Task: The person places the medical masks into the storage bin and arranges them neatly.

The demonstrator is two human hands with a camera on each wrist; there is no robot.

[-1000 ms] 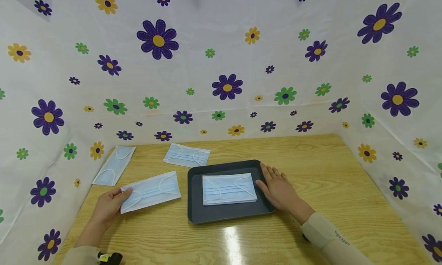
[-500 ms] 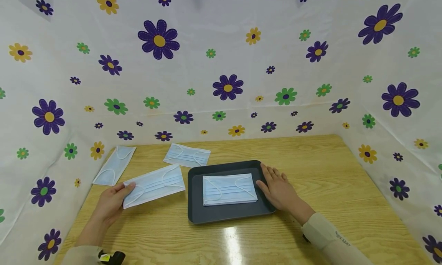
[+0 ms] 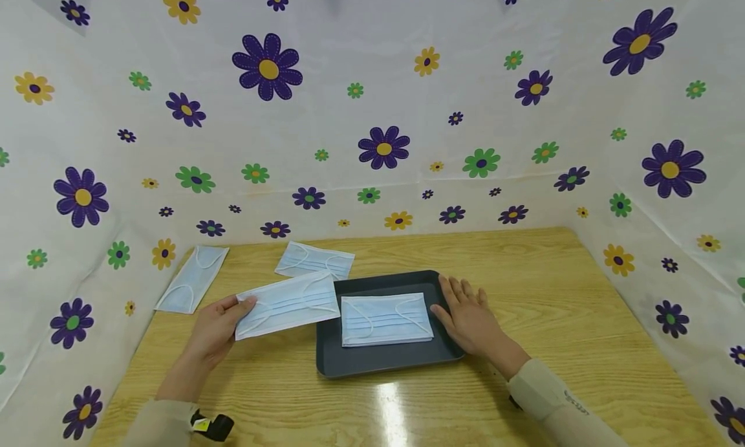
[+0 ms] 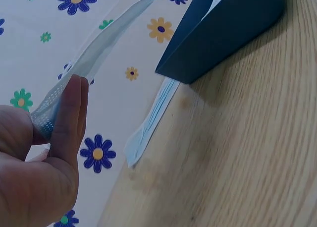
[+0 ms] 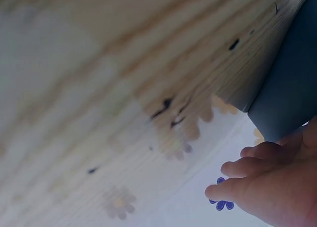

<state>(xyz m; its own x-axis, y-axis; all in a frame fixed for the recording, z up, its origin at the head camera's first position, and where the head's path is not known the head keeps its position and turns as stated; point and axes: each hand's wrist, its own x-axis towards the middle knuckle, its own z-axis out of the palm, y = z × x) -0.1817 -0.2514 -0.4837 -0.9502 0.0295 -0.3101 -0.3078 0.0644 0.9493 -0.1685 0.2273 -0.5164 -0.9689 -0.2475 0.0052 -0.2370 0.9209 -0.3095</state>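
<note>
1. Since the earlier head frames, the light-blue rectangular pleated face mask with white ear loops (image 3: 288,305) and the left hand (image 3: 212,330) have shifted rightward, toward the tray; the right hand (image 3: 474,321) is practically unchanged.
2. Held mask: raised off the table, slightly tilted, its leading end overlapping the tray's left rim in the head view. The left hand pinches its near end between thumb and fingers.
3. Dark grey shallow rectangular tray (image 3: 384,364): holds a neat stack of light-blue pleated masks (image 3: 387,321); layered edges show, count unclear.
4. Right hand: fingers extended, laid along the tray's right rim, gripping nothing; apparently steadying it.
5. Beyond: one loose light-blue mask (image 3: 193,279) lies far left; another (image 3: 314,259) lies just behind the tray, partly covered in view by the held one. All rest on the pale wood-grain table (image 3: 553,292).
6. Judgement: transfer to the stack is in hand. Next move calls for carrying further right, levelling, aligning edges, then lowering and releasing.
</note>
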